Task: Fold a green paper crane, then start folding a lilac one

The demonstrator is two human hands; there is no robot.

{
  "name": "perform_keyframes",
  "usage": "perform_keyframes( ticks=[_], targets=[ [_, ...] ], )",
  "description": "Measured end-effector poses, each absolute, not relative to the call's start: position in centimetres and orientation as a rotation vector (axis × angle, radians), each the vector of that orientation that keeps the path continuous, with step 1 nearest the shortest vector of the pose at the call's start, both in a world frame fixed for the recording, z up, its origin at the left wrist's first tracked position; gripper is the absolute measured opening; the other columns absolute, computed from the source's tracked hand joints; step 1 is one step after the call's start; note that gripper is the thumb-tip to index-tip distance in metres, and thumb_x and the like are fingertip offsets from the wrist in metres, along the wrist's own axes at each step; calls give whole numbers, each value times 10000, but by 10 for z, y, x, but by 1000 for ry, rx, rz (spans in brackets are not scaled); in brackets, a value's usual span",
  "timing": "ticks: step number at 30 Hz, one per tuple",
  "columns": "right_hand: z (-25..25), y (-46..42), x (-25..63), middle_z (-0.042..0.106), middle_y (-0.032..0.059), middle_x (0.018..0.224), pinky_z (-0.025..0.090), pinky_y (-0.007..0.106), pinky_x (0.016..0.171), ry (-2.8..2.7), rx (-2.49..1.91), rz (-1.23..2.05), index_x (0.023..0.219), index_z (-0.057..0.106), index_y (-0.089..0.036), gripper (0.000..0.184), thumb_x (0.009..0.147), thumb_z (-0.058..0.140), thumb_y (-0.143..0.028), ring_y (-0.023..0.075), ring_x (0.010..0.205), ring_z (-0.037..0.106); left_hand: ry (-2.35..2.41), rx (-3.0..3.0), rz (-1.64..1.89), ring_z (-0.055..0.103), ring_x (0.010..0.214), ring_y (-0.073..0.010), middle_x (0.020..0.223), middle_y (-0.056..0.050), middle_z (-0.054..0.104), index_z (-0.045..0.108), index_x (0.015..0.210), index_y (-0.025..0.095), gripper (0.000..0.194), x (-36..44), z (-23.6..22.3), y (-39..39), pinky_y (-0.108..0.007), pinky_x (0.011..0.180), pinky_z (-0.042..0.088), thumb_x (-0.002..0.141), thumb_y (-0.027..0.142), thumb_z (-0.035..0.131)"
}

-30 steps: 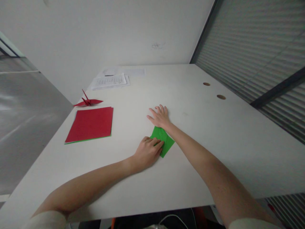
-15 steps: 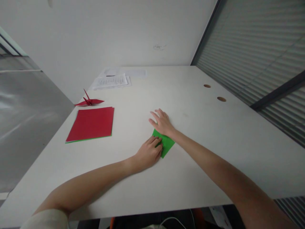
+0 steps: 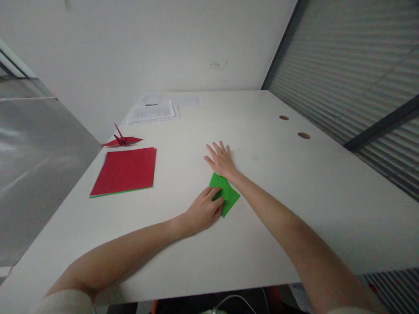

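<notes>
A piece of folded green origami paper point(image 3: 231, 198) lies on the white table, with crease lines across it. My left hand point(image 3: 204, 209) rests over its left side, fingers curled and closed on the paper, hiding that part. Just beyond the far corner of the paper, my right hand point(image 3: 221, 160) is open with its fingers spread. The heel of that palm is at the paper's upper edge; whether it presses on the paper I cannot tell.
To the left lies a stack of red sheets point(image 3: 126, 170) with a green edge beneath. Behind it stands a red paper crane point(image 3: 121, 140). Printed papers point(image 3: 152, 112) lie at the back left. Two round holes point(image 3: 303, 135) pierce the tabletop near the blinds.
My right hand has slid away from me, off the far part of the green paper, and its fingers have spread wider. My left hand has stayed in place.
</notes>
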State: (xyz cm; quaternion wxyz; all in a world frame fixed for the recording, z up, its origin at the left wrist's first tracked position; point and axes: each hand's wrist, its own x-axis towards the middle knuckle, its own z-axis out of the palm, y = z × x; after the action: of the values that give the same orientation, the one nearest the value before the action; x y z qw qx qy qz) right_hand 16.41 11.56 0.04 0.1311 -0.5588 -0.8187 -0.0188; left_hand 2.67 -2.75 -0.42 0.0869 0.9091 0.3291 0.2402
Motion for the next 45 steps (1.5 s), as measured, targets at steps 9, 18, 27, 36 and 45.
perform_keyframes(
  ticks=[9, 18, 27, 36, 45],
  targets=[
    [-11, 66, 196, 334, 140, 1550, 73, 615, 1143, -2396, -1598, -176, 1497, 350, -231, 653, 955, 311, -593, 393, 1465, 112, 1060, 2777, 569, 471, 1305, -313, 1310, -192, 548, 633, 901, 153, 93, 28, 1, -29, -469, 1030, 453, 885, 195, 552],
    [15, 81, 205, 563, 190, 1328, 335, 494, 1047, -2096, -1833, -105, 1336, 541, -127, 497, 950, 459, -430, 354, 1268, 467, 1198, 2840, 517, 487, 1294, -303, 1384, -162, 529, 618, 1015, 196, 161, 28, 3, -34, -601, 1116, 280, 906, 276, 530],
    [25, 29, 238, 708, 56, 771, 435, 262, 653, -2119, -1800, 545, 767, 680, -193, 244, 883, 581, -384, 171, 704, 633, 1260, 2863, 655, 466, 1277, -315, 1381, -149, 524, 563, 1225, 138, 371, 27, 10, -33, -535, 1145, 287, 904, 314, 504],
    [12, 26, 225, 669, 103, 880, 453, 324, 769, -2187, -1793, 409, 842, 683, -171, 210, 805, 692, -377, 210, 801, 610, 1226, 2879, 598, 554, 1177, -277, 1217, -134, 650, 634, 1174, 129, 324, 17, 0, -15, -528, 1128, 320, 942, 285, 469],
    [5, 29, 223, 621, 0, 718, 445, 264, 634, -1874, -1676, 791, 744, 538, -201, 147, 716, 681, -217, 145, 670, 576, 1210, 2730, 744, 536, 1174, -300, 1250, -162, 595, 533, 1279, 138, 370, 16, 3, -14, -505, 979, 469, 941, 277, 476]
  ],
)
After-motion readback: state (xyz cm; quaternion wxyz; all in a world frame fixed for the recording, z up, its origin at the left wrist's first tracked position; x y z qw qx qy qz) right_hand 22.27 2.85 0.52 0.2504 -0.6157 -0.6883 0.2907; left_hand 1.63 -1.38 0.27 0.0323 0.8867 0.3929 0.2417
